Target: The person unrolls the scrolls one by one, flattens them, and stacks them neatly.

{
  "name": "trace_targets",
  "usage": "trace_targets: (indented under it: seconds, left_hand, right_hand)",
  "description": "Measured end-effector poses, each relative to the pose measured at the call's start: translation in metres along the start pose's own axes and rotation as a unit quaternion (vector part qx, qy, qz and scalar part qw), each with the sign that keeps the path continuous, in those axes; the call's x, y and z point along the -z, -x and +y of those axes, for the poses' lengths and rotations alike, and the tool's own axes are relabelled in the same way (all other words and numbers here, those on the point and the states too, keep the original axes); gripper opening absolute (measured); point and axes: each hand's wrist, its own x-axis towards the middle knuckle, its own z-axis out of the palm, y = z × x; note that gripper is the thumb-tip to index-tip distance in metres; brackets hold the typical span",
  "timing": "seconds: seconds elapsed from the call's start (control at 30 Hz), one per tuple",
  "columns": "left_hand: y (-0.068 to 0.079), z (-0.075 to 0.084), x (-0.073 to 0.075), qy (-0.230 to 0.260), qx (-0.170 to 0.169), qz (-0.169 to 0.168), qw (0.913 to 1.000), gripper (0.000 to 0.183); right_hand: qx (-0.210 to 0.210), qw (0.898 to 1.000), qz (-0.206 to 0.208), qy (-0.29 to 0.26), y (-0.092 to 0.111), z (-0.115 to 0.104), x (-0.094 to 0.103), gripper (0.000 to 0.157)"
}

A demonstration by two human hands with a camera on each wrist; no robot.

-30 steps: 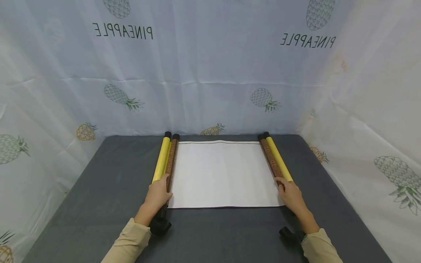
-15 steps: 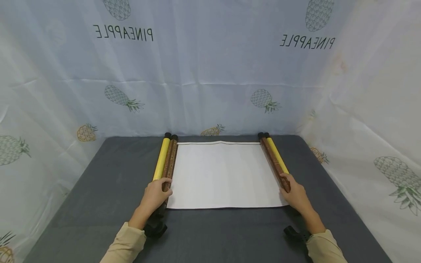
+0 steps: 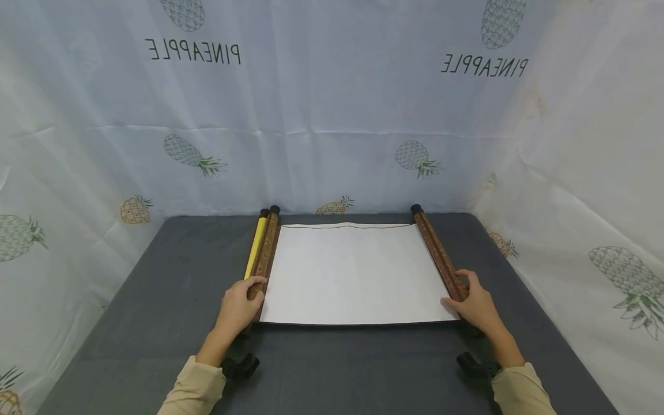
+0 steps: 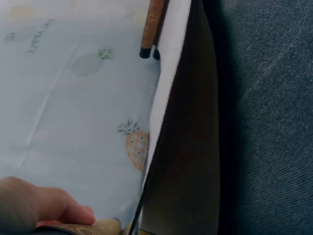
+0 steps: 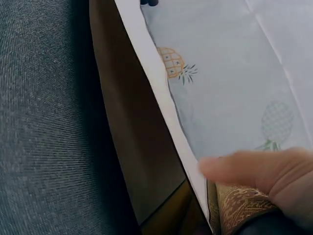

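A scroll [image 3: 353,274] lies unrolled part way, its blank white sheet stretched between two brown patterned rolls. My left hand [image 3: 237,304] grips the near part of the left roll [image 3: 270,248], its thumb toward the sheet. Beside that roll on the outside runs a yellow strip [image 3: 255,245]. On the other side, my right hand [image 3: 476,302] holds the near part of the right roll [image 3: 437,248], fingers curled over it. Both rolls have black end knobs. In the wrist views the sheet's near edge stands above the cloth, its brownish underside [image 5: 142,132] showing.
Dark grey cloth [image 3: 353,372] covers the table. White curtains [image 3: 332,104] printed with pineapples stand behind and at both sides. Black wrist devices [image 3: 241,367] sit under the forearms.
The right hand and right roll have shifted outward, and the yellow strip there has gone out of sight. The left roll has turned, covering more of its yellow strip. The white sheet looks slightly wider.
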Motion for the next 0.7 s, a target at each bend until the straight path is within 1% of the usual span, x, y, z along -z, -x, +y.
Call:
trace_targets:
  seconds: [0.07, 0.1, 0.23, 0.3, 0.4, 0.53, 0.6, 0.7]
  left_hand:
    - [0.0, -0.001, 0.002, 0.006, -0.008, 0.008, 0.9999, 0.029]
    - [-0.001, -0.002, 0.003, 0.008, -0.012, 0.012, 0.9998, 0.029]
    - [-0.002, -0.007, 0.01, 0.016, -0.024, 0.027, 0.9992, 0.029]
    - [-0.002, -0.009, 0.015, 0.021, -0.03, 0.033, 0.9988, 0.029]
    - [-0.002, -0.012, 0.022, 0.031, -0.038, 0.042, 0.9979, 0.028]
    - [-0.004, -0.018, 0.029, 0.035, -0.048, 0.052, 0.9969, 0.028]
    - [-0.005, -0.021, 0.03, 0.034, -0.05, 0.057, 0.9966, 0.027]
    - [-0.005, -0.027, 0.032, 0.04, -0.045, 0.057, 0.9965, 0.028]
  right_hand:
    - [-0.01, 1.0, 0.002, 0.002, 0.0, -0.001, 0.0, 0.075]
    - [-0.016, 1.0, 0.004, 0.004, 0.0, -0.002, 0.001, 0.075]
    - [-0.026, 0.999, 0.014, 0.012, 0.0, -0.006, 0.0, 0.066]
    - [-0.024, 1.0, 0.01, 0.018, 0.001, -0.008, 0.001, 0.062]
    - [-0.015, 1.0, -0.007, 0.026, 0.004, -0.012, 0.001, 0.06]
    - [0.0, 0.999, -0.03, 0.021, 0.004, -0.016, 0.0, 0.059]
    - [0.006, 0.999, -0.032, 0.01, 0.003, -0.017, -0.003, 0.058]
    - [-0.002, 1.0, -0.027, -0.004, 0.002, -0.018, -0.008, 0.057]
